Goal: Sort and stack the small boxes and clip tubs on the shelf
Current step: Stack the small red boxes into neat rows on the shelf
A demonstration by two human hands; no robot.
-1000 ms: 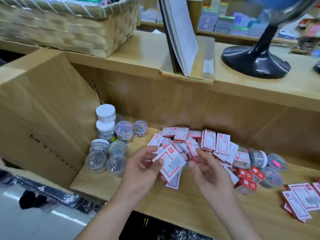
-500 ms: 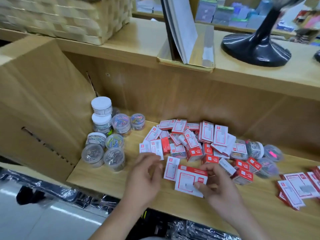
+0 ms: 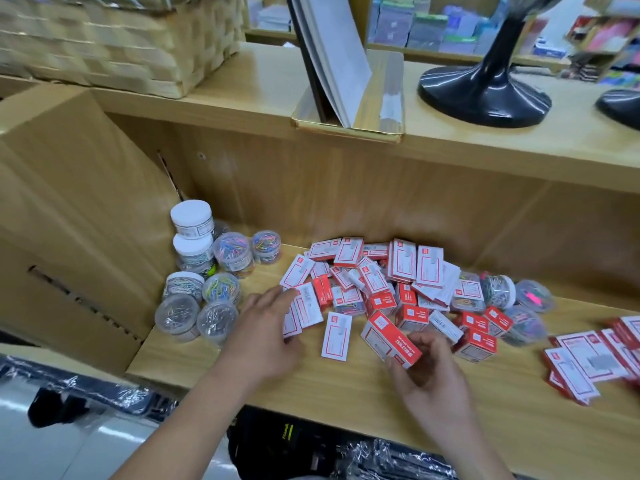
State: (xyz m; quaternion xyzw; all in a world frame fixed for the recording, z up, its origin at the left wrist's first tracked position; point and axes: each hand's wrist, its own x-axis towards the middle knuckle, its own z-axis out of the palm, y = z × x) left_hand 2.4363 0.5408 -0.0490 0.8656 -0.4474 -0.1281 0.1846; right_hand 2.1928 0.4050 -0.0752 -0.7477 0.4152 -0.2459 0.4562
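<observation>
A heap of small red-and-white boxes (image 3: 381, 278) lies in the middle of the wooden shelf (image 3: 346, 386). My right hand (image 3: 429, 368) grips one red-and-white box (image 3: 389, 337), tilted above the shelf in front of the heap. My left hand (image 3: 266, 327) lies with straight fingers on two white-faced boxes (image 3: 306, 308) at the heap's left edge. A single box (image 3: 336, 336) lies flat between my hands. Clear clip tubs (image 3: 204, 278) stand grouped at the left, two white-lidded ones stacked. More clip tubs (image 3: 509, 299) sit at the heap's right.
Flat red-and-white boxes (image 3: 588, 362) lie at the right end of the shelf. A cardboard box (image 3: 69, 216) walls the left side. The upper shelf carries a woven basket (image 3: 121, 46), a stand with papers (image 3: 346, 81) and a black globe base (image 3: 485, 95).
My right hand has lifted and tilted its box, red side now up. My left hand has slid forward onto the boxes at the heap's left edge.
</observation>
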